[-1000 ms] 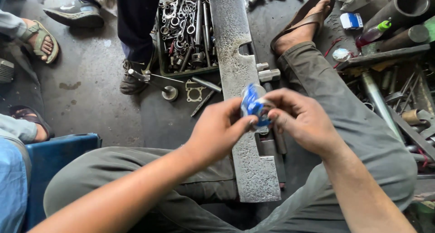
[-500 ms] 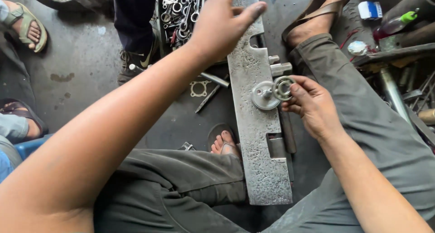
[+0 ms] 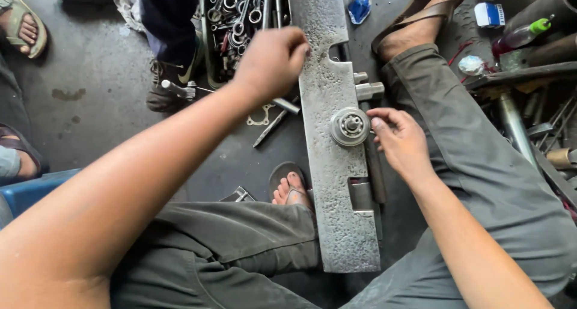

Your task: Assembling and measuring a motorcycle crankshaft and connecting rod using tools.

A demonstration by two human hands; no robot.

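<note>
One bearing (image 3: 350, 126) on plate (image 3: 336, 213), right hand (image 3: 399, 142) touching.

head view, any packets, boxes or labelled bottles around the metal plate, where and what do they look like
Crumpled blue packet: on the floor at top, right of the plate's far end.
Small box: top right by the sandalled foot, blue and white.
Bottle: top right, lying down, dark with a green cap.
</note>
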